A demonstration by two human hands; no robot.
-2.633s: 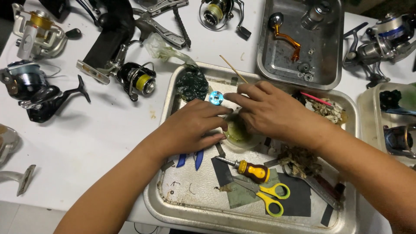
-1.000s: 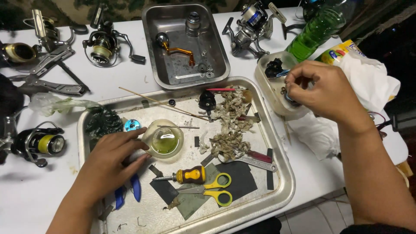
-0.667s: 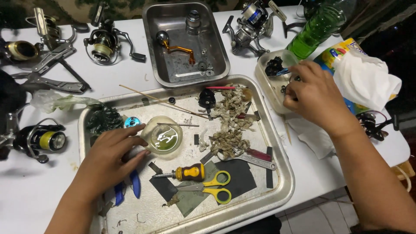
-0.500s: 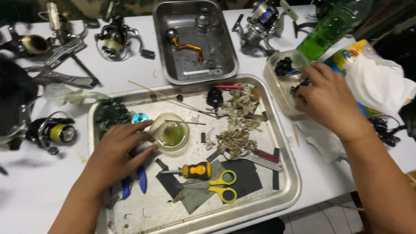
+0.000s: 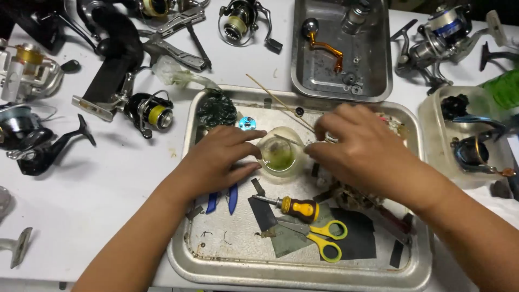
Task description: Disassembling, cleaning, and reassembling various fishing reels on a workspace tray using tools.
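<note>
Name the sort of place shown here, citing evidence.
Probably a fishing-reel repair bench: spinning reels lie around a metal tray holding a screwdriver and scissors.
</note>
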